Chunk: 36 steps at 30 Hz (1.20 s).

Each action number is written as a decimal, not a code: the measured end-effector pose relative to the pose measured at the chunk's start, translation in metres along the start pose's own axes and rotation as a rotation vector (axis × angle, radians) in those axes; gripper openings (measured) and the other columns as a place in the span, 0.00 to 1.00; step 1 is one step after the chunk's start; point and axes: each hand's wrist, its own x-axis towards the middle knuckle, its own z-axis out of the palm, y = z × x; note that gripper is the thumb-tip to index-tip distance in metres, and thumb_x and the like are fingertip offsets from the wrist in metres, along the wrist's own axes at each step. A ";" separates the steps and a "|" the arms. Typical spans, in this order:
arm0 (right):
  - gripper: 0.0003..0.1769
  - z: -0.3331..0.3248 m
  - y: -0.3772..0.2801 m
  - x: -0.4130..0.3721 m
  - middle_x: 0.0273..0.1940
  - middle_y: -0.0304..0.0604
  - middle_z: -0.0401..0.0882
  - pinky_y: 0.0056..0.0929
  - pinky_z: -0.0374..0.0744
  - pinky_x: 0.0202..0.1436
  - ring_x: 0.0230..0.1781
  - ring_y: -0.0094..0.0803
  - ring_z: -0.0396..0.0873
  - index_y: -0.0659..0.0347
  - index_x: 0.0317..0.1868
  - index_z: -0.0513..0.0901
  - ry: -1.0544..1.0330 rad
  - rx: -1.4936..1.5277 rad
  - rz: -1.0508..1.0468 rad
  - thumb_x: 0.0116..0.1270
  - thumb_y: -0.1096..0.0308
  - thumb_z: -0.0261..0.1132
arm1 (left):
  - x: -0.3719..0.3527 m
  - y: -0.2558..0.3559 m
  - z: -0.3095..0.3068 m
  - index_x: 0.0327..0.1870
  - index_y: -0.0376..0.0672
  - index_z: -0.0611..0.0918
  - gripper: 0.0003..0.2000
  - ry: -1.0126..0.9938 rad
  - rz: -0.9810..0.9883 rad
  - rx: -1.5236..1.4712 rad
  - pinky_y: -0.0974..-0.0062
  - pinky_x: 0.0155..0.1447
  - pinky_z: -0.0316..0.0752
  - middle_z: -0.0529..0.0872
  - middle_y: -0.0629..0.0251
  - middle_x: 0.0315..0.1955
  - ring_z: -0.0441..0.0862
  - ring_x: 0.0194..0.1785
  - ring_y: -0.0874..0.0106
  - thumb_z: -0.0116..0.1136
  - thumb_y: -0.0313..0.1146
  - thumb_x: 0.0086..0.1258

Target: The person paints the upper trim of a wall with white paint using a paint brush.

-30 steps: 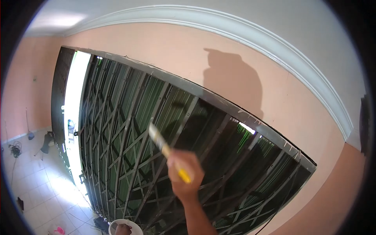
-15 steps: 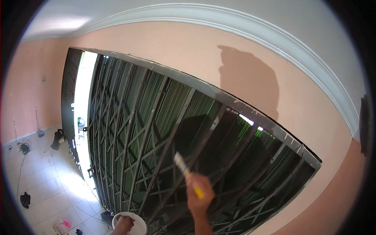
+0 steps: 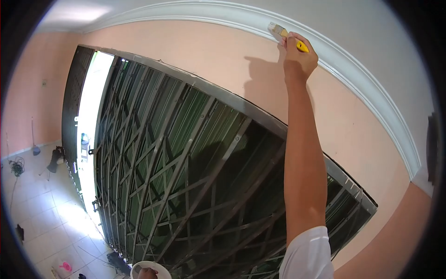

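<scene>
My right hand (image 3: pixel 301 58) is raised to the ceiling line, closed around a paintbrush (image 3: pixel 280 31) with a yellow handle. Its pale-coated bristles lie against the white crown moulding (image 3: pixel 209 13), or very near it; contact is hard to make out. At the bottom edge, my left hand (image 3: pixel 147 274) reaches over a white bucket (image 3: pixel 163 272). Those fingers are curled and partly cut off by the frame, and they appear to grip the bucket's rim.
A dark folding metal gate (image 3: pixel 181 153) spans the peach wall (image 3: pixel 200 39). Bright light enters through its opening on the left. On the tiled floor (image 3: pixel 51 211) lie a cable coil (image 3: pixel 17 166), a pink item (image 3: pixel 66 266) and a black stand (image 3: pixel 55 159).
My right hand has lifted the paintbrush from in front of the gate up to the moulding. My left hand stays at the bucket, and the view has shifted slightly.
</scene>
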 end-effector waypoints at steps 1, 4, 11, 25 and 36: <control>0.12 0.003 0.008 0.005 0.29 0.44 0.85 0.24 0.79 0.40 0.30 0.28 0.83 0.66 0.41 0.86 0.003 -0.058 -0.031 0.62 0.65 0.67 | 0.003 -0.002 0.003 0.35 0.52 0.88 0.14 0.029 -0.015 -0.026 0.64 0.51 0.75 0.87 0.77 0.47 0.82 0.52 0.71 0.72 0.36 0.43; 0.12 -0.025 0.021 0.024 0.33 0.47 0.86 0.26 0.80 0.40 0.34 0.31 0.83 0.68 0.40 0.86 0.146 -0.420 -0.342 0.63 0.66 0.66 | 0.036 -0.029 0.134 0.36 0.45 0.87 0.12 0.077 -0.118 -0.496 0.66 0.37 0.77 0.88 0.66 0.32 0.85 0.36 0.68 0.67 0.38 0.52; 0.08 -0.090 -0.029 -0.003 0.40 0.50 0.80 0.38 0.80 0.46 0.41 0.46 0.81 0.65 0.40 0.84 0.432 -0.810 -0.634 0.62 0.71 0.63 | 0.012 -0.025 -0.045 0.34 0.37 0.81 0.11 0.246 -0.905 -1.848 0.71 0.16 0.61 0.74 0.65 0.13 0.70 0.12 0.71 0.49 0.35 0.67; 0.08 0.104 0.037 -0.034 0.41 0.48 0.78 0.42 0.78 0.47 0.42 0.49 0.79 0.57 0.42 0.85 -0.184 -0.453 -0.548 0.62 0.68 0.64 | 0.006 -0.030 -0.009 0.24 0.46 0.76 0.11 0.575 -0.834 -1.713 0.70 0.27 0.61 0.71 0.70 0.19 0.65 0.22 0.74 0.53 0.38 0.69; 0.10 -0.104 -0.031 -0.008 0.42 0.50 0.73 0.38 0.78 0.46 0.42 0.45 0.78 0.66 0.43 0.84 0.403 -0.730 -0.575 0.62 0.77 0.61 | 0.008 -0.026 -0.004 0.33 0.46 0.80 0.15 0.391 -0.861 -1.793 0.75 0.22 0.56 0.70 0.73 0.18 0.62 0.19 0.78 0.47 0.44 0.77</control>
